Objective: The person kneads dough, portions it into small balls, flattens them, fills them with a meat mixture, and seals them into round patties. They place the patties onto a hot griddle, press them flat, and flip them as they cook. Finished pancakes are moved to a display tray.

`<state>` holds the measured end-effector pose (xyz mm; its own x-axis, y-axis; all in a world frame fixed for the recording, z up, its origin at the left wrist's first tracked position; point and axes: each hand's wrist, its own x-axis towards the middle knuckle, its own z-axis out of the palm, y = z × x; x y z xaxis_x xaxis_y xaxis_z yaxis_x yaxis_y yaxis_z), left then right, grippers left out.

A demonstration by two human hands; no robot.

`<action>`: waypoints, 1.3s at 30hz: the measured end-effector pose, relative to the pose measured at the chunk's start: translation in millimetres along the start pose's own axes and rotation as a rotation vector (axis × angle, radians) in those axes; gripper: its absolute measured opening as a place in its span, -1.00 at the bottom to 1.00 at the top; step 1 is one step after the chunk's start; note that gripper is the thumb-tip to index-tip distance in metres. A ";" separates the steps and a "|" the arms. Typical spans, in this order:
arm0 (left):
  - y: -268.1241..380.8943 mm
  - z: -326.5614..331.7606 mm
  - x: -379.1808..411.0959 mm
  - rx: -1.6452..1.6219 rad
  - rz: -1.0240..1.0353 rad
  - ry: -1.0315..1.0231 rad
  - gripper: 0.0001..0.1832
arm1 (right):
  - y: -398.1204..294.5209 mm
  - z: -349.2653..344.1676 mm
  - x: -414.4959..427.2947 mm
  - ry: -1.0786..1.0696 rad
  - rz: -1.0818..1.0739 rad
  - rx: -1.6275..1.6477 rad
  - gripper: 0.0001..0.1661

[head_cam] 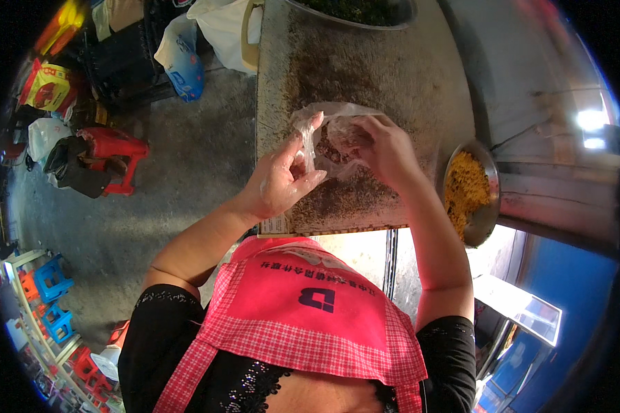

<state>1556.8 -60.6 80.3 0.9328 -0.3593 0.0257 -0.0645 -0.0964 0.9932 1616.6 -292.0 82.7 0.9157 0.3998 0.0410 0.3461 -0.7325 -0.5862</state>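
A clear thin plastic bag is stretched between my two hands above a worn, stained tabletop. My left hand grips the left side of the plastic, with the thumb and fingers spread apart and whitish residue on the skin. On the other side, my right hand has its fingers curled in against the plastic. The fingertips of that hand are partly hidden, and I cannot tell whether they are inside the bag. Brown mottling shows through the film; whether it is contents or the tabletop is unclear.
A metal basin of chopped dark greens stands at the table's far end. Beside my right forearm is a metal bowl of orange-yellow crumbly food. A red plastic stool bearing dark cloth stands on the floor at left.
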 end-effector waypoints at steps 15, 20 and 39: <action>0.0 6.6 10.3 -0.008 -0.017 -0.053 -0.17 | 126.7 -42.9 -55.1 0.399 0.538 0.902 -0.52; 7.7 2.1 10.0 0.008 -0.042 -0.072 -0.18 | 159.2 -4.2 -60.0 0.302 0.345 0.221 -0.45; -10.6 -21.9 7.1 0.103 -0.087 0.033 -0.14 | -49.3 -27.8 16.8 0.142 0.036 0.662 -0.86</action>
<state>1571.9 -41.8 72.4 0.9477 -0.3145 -0.0542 -0.0177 -0.2215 0.9750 1620.6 -264.4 134.7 0.9579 0.2720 0.0920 0.1585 -0.2338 -0.9593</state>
